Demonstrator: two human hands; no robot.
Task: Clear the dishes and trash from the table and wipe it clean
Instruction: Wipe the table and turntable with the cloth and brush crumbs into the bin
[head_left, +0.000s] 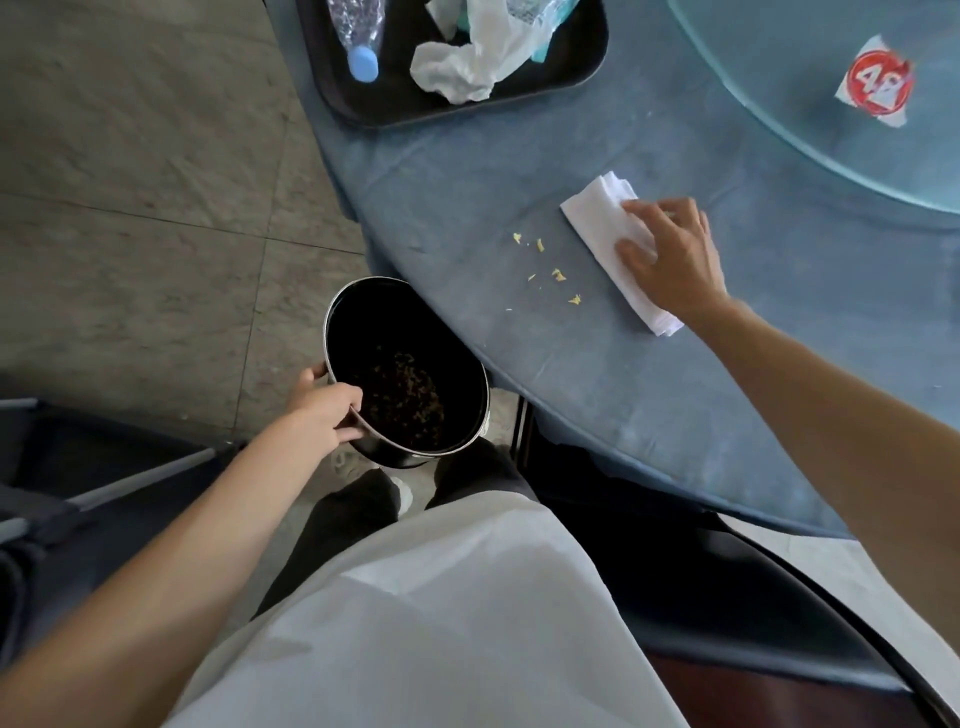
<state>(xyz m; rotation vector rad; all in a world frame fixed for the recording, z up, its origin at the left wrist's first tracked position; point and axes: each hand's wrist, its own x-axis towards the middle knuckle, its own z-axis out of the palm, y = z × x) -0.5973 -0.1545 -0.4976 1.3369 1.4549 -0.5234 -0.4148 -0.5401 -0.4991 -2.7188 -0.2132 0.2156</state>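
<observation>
While the folded white cloth (613, 244) lies flat on the blue surface (649, 415), I press it down with my right hand (670, 254), fingers spread and fairly straight on top of it, not curled round it. Just to the left of the cloth, a scatter of small yellowish crumbs (550, 270) sits on the surface, between the cloth and the near-left edge. Below that edge, off the surface, I hold a black bin (410, 374) with my left hand (322, 410); my fingers and thumb pinch its rim on the near-left side, tilting the mouth up toward the edge. Dark scraps already lie in its bottom.

I judge the wiping to be the step in hand: sweeping the crumbs to the edge and into the bin. The next move calls for dragging the cloth leftward and toward me with even pressure, keeping the crumbs ahead of its long side, and for the bin's mouth to sit tight under the edge where they will drop. If the bin is off line, they could land on the floor (130, 182).

Further off, at the far left of the surface, a black tray (587, 57) holds a plastic bottle with a blue cap (361, 41) and crumpled white wrapping (467, 62), so clearing is not finished. At the far right a glass turntable (831, 93) carries a red sticker (878, 80).
</observation>
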